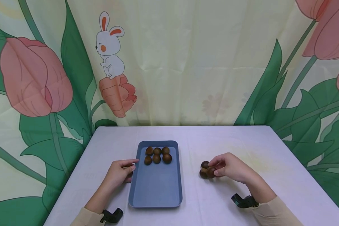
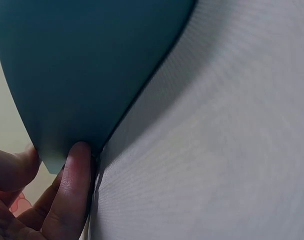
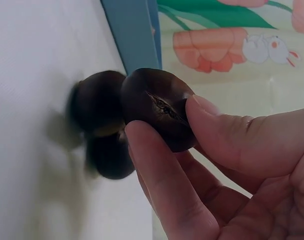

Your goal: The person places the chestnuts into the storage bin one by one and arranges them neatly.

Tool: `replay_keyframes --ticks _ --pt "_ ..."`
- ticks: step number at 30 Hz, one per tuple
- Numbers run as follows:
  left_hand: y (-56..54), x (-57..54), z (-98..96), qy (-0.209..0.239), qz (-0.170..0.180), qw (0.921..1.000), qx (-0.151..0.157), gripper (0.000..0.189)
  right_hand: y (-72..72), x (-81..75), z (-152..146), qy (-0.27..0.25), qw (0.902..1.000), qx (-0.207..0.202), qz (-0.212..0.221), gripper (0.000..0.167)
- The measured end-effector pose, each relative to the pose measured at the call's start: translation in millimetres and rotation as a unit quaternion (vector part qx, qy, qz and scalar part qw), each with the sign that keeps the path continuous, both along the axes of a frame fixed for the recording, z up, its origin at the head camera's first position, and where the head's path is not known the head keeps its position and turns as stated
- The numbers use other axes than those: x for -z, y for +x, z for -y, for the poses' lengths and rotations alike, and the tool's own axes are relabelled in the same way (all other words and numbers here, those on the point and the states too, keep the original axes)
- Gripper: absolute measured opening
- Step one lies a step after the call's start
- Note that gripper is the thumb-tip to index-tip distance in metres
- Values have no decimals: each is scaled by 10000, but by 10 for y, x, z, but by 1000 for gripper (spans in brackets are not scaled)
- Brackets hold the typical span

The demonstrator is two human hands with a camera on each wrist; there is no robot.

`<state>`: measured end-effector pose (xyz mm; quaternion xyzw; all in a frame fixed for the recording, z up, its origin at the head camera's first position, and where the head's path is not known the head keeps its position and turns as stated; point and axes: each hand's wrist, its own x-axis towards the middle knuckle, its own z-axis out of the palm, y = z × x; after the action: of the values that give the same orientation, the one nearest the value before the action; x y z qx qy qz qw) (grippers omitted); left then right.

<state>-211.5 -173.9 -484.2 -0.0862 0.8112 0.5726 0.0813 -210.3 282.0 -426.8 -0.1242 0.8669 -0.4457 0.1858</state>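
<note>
In the head view, a white-covered table [image 1: 195, 204] bears a blue tray [image 1: 155, 188], whose rim the left hand [image 1: 119, 171] holds with thumb and fingers at about 10 o'clock. Apart from the tray at 3 o'clock, the right hand [image 1: 230, 167] pinches one brown chestnut [image 3: 152, 107] between thumb and fingertip. Six chestnuts [image 1: 156, 158] sit in two rows toward the tray's 12 o'clock end, and two loose chestnuts [image 1: 203, 173] lie at the right hand's 9 o'clock.
</note>
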Motion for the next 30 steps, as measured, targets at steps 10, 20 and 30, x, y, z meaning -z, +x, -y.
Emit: replay_keyframes --ticks 10,20,30 --pt "-4 18 -7 20 -4 10000 -12 32 -104 -33 310 -18 9996 -219 -185 28" --pt "-11 17 2 7 66 9999 -88 31 -214 -61 726 -232 9988 -320 -288 31" --pt "-16 3 -6 -52 77 9999 -68 32 -337 -67 1118 -507 9937 -835 -550 34"
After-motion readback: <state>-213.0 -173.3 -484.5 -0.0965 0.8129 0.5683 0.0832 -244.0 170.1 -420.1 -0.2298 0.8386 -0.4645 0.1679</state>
